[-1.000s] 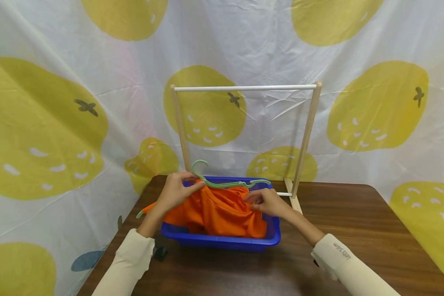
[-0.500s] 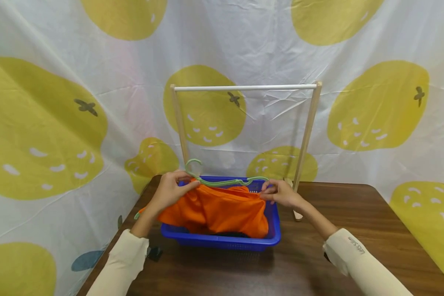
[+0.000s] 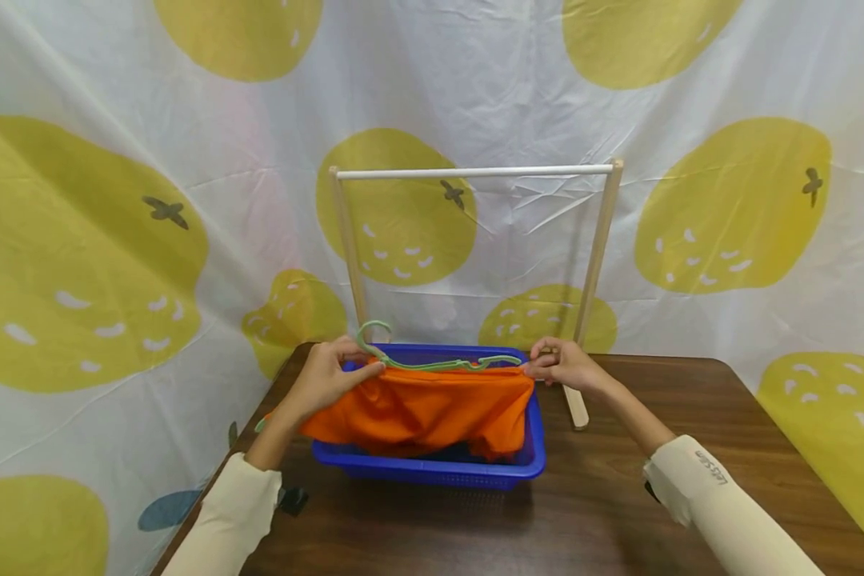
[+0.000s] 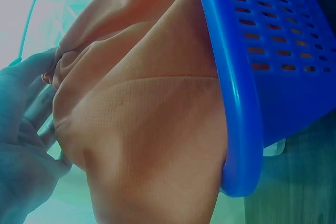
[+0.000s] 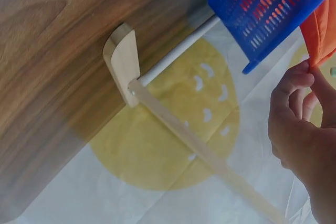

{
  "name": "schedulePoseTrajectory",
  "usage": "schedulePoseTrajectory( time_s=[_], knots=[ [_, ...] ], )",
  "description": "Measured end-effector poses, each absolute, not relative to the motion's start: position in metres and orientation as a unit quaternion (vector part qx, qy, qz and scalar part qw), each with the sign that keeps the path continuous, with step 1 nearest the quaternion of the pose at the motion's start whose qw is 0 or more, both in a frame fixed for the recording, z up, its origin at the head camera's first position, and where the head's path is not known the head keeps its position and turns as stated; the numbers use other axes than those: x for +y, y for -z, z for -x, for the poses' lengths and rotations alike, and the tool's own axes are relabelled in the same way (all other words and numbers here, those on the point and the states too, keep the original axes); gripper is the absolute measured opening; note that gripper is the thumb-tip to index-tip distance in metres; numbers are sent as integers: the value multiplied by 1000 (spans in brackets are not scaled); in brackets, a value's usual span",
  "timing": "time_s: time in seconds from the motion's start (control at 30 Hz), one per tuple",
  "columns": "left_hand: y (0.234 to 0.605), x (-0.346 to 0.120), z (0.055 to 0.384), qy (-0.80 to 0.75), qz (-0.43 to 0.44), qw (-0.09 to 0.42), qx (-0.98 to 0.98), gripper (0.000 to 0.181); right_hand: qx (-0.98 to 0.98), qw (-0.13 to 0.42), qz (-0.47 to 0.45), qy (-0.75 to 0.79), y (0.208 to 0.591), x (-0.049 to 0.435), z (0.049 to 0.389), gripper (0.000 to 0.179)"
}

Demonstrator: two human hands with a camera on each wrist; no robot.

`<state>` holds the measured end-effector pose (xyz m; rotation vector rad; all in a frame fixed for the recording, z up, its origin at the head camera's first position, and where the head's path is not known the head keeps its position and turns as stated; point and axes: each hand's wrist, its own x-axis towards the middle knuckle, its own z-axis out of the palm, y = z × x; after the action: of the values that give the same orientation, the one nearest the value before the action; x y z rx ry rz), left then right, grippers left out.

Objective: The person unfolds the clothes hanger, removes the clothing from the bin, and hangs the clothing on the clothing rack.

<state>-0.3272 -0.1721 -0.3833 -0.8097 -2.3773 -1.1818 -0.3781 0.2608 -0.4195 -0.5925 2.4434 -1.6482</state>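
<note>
An orange shirt (image 3: 432, 408) is stretched between both hands over a blue plastic basket (image 3: 432, 466), its top edge nearly straight. A light green clothes hanger (image 3: 432, 366) runs along that edge; its hook rises at the left, and its left end pokes out beyond the left wrist. My left hand (image 3: 327, 376) pinches the shirt and hanger together just below the hook, the fingers partly hidden behind the cloth. With thumb and fingertips, my right hand (image 5: 304, 114) pinches the shirt's right upper corner, right by the hanger's other end. Folds of shirt (image 4: 142, 103) hang against the basket's rim.
Behind the basket stands a small wooden clothes rack (image 3: 598, 264) with a white top rail (image 3: 475, 172). The brown wooden table (image 3: 691, 448) extends right and forward. A lemon-print curtain (image 3: 533, 80) covers the walls.
My right hand has moved right, from the middle of the cloth to its upper corner, pulling the shirt's edge taut. My left hand and the hanger have shifted slightly left.
</note>
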Motion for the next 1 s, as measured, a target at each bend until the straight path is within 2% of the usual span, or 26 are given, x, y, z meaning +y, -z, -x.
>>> schedulePoseTrajectory(
  time_s=[0.4, 0.8, 0.87, 1.0],
  knots=[
    [381, -172, 325, 425, 305, 183, -832, 10, 821, 48, 203, 531, 415, 263, 381, 23],
    [381, -174, 323, 360, 320, 204, -852, 8, 811, 22, 244, 532, 409, 263, 381, 15],
    [379, -177, 322, 349, 324, 203, -856, 9, 823, -15, 262, 503, 408, 266, 383, 13],
    [378, -192, 318, 334, 302, 208, -868, 12, 862, -143, 261, 410, 411, 288, 383, 12]
  ],
)
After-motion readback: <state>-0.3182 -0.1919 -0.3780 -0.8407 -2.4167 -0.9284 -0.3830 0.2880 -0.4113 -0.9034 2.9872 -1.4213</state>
